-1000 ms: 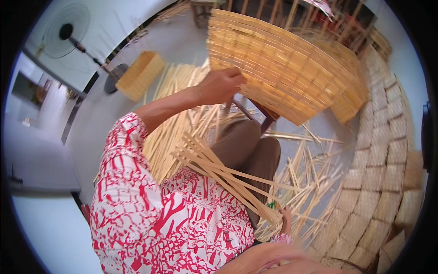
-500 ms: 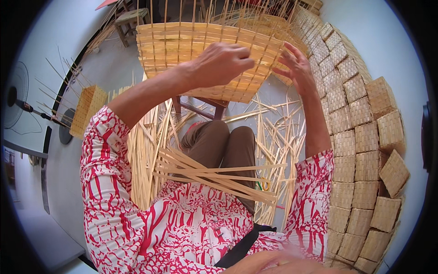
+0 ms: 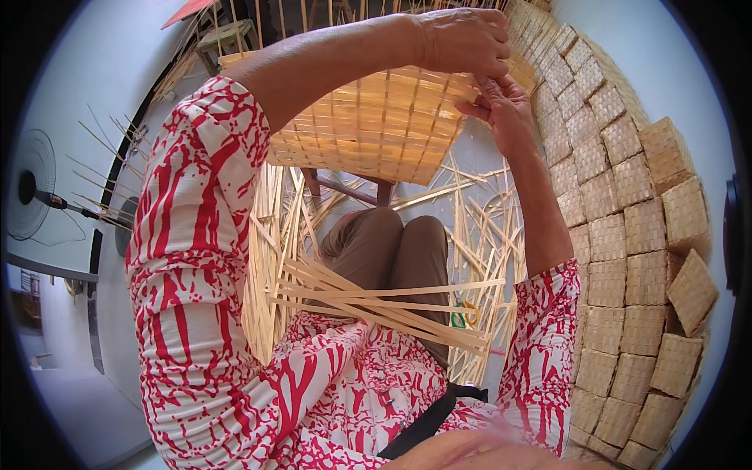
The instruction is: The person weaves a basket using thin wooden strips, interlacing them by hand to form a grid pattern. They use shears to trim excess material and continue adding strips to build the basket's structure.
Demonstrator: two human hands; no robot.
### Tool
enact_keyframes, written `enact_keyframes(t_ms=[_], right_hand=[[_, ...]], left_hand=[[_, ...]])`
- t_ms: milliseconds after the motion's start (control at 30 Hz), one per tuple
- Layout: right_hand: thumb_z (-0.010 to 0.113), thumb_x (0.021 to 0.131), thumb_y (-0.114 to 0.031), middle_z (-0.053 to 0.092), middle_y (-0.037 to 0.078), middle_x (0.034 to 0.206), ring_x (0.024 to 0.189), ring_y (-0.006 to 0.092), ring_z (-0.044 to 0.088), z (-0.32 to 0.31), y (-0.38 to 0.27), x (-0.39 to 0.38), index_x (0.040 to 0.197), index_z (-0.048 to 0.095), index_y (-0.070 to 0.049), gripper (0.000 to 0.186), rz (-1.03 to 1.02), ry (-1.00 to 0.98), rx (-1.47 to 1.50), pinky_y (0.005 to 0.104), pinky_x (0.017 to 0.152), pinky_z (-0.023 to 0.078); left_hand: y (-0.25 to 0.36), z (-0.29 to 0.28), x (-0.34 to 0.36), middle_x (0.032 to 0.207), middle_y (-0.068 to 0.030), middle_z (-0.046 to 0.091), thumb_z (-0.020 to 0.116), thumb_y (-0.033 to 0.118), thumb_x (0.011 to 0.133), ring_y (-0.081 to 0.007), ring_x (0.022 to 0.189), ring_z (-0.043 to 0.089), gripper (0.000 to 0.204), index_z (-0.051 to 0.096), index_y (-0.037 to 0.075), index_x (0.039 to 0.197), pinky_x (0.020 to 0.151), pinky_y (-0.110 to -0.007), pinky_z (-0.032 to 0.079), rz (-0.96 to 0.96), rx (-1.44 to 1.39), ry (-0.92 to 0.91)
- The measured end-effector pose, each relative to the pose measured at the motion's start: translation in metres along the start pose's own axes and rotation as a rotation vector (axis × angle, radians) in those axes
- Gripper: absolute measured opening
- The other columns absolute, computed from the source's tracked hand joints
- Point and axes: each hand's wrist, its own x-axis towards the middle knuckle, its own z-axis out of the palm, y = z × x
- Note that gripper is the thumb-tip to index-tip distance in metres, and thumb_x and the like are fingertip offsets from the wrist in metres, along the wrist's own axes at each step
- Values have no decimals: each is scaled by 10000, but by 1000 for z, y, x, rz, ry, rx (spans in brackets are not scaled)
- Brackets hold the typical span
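Observation:
A partly woven basket (image 3: 368, 125) of flat bamboo strips stands in front of me, its upright strips sticking up at the top. It rests on a dark wooden stool (image 3: 345, 188). At its upper right corner my hands come together. My left hand (image 3: 468, 41) reaches across the top with curled fingers; whatever it pinches is hidden. Just below, my right hand (image 3: 507, 110) closes its fingers on the basket's right edge, thumb on the near side. Several loose bamboo strips (image 3: 392, 299) lie across my lap.
Finished woven baskets (image 3: 619, 235) are stacked along the right wall. Cut strips (image 3: 478, 227) litter the floor around my legs, with a green and yellow looped item (image 3: 464, 315) on the right. A fan (image 3: 31, 188) stands at left, and a small stool (image 3: 223, 39) at the far left.
My left hand has moved right and away from me, up to the basket's corner beside my right hand. The right hand's spread fingers have closed in. The basket appears slightly lower in view.

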Motion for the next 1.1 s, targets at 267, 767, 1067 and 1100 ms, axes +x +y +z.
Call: enact_keyframes(t_ms=[267,767,1067,1100], right_hand=[[612,1015,-189,602,-5,819,664,59,587,15,-2,-12,1018,663,5,201,-35,120,-8,295,686,650],[659,958,-171,675,24,928,754,85,640,16,13,-2,1083,680,-20,197,-236,195,110,260,606,556],[609,1007,-176,708,78,977,816,143,711,28,-5,-4,1094,675,-12,197,56,198,-4,278,663,640],[610,1006,-174,709,82,980,823,145,712,28,-5,-7,1097,675,-12,197,67,207,-3,276,660,639]], left_hand=[[-6,-9,9,907,-6,643,671,181,825,-199,916,650,98,645,137,909,900,-366,494,153,-144,-196],[67,-18,54,879,-54,704,757,390,747,-198,839,679,283,721,120,823,657,-359,518,-547,-12,-679],[127,-29,-82,830,-107,717,700,133,860,-186,799,725,121,734,28,909,663,-343,565,-1201,-477,266],[134,-25,-85,804,-109,716,698,137,869,-185,767,723,122,733,29,913,653,-337,561,-1272,-556,292]])
